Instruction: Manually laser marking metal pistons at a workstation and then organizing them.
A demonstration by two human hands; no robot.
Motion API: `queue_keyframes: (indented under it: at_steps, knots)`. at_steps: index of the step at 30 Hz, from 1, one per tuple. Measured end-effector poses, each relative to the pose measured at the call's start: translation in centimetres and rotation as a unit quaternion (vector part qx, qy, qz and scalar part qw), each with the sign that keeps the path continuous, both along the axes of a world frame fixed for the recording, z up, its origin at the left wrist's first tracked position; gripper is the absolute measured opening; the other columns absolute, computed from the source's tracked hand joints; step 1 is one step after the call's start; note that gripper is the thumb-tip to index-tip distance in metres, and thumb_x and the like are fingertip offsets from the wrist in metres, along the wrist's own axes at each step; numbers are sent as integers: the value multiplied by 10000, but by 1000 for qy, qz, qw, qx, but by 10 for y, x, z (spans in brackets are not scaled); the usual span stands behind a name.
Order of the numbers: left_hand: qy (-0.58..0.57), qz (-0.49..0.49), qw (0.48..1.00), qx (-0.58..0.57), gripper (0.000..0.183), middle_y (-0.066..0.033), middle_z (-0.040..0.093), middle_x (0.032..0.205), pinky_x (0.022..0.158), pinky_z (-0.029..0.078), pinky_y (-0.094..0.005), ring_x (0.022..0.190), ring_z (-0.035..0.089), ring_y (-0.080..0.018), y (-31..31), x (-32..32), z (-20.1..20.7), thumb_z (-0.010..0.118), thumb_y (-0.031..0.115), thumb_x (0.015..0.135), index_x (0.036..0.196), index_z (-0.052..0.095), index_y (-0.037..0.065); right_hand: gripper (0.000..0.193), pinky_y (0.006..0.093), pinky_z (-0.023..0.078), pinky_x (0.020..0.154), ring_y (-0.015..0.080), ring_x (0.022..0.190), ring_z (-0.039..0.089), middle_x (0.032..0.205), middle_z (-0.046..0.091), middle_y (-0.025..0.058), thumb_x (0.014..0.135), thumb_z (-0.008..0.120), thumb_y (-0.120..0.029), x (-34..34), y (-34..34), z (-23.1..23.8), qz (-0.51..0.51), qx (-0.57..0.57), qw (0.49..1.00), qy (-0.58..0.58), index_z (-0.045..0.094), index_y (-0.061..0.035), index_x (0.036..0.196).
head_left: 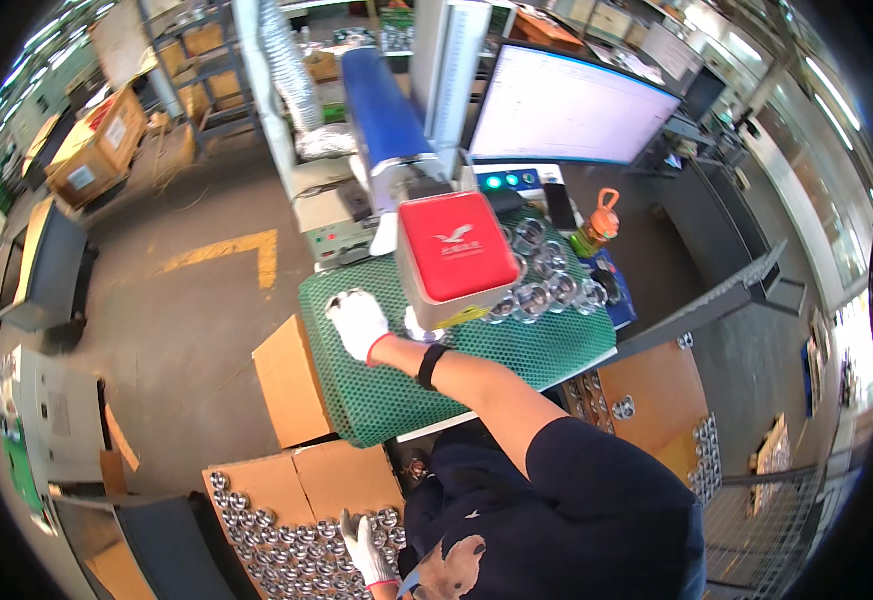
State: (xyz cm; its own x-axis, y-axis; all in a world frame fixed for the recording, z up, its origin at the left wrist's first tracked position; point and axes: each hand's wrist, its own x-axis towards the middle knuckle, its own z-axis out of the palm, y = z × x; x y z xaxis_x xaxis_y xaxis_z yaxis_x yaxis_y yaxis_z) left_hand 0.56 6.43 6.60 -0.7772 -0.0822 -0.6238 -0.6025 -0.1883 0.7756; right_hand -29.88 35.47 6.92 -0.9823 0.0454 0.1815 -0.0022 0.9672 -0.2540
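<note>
My right hand (pixel 359 326), in a white glove, reaches across to the left side of the green mesh mat (pixel 517 350). Its fingers curl round a shiny round metal part (pixel 336 303), mostly covered by the glove. Just right of this hand, another shiny metal part (pixel 420 328) sits below the red-topped machine head (pixel 462 245). Low in the view, my left hand (pixel 362 550), also gloved, is over many similar metal parts (pixel 297 552) on a cardboard sheet. Its fingers are apart, and no part shows in its grasp.
More metal parts (pixel 547 285) stand on the mat's right side, near an orange-capped bottle (pixel 599 225). Behind are a monitor (pixel 572 105) and a blue machine column (pixel 387 105). A cardboard flap (pixel 292 385) stands at the mat's left edge. Further parts (pixel 705 460) lie on cardboard at right.
</note>
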Motion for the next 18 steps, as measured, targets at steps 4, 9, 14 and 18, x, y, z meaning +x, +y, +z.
queue_keyframes:
  at_steps: [4,9,14,18]
  knots:
    - [6,-26,1000,-7,592,-199,487,1340,1046,393,-370,1204,497,-238,17,-21,-6,618,114,928,1458,375,17,318,453,457,833,341,962,584,1013,592,170,815,546,-152,89,-8,27,123,23,992,3,596,-38,1108]
    - [28,-172,984,-38,589,-217,470,1380,1059,395,-378,1275,469,-260,66,-67,9,619,70,916,1452,383,6,323,493,527,739,375,779,665,809,677,188,767,592,-265,252,55,1,208,-147,919,-301,711,-95,1014]
    - [62,-253,965,-24,589,-191,462,1410,1053,417,-360,1291,470,-257,92,-92,-17,632,72,916,1446,388,-9,183,478,495,626,357,660,608,677,591,133,691,619,-190,273,209,18,-120,-42,990,64,652,-83,835]
    - [89,-322,942,-28,596,-174,528,1359,1053,410,-340,1235,522,-235,145,-101,-5,679,124,906,1420,417,-26,339,437,490,757,303,887,614,929,626,103,718,679,-232,249,279,16,-36,82,996,-16,619,-91,1021]
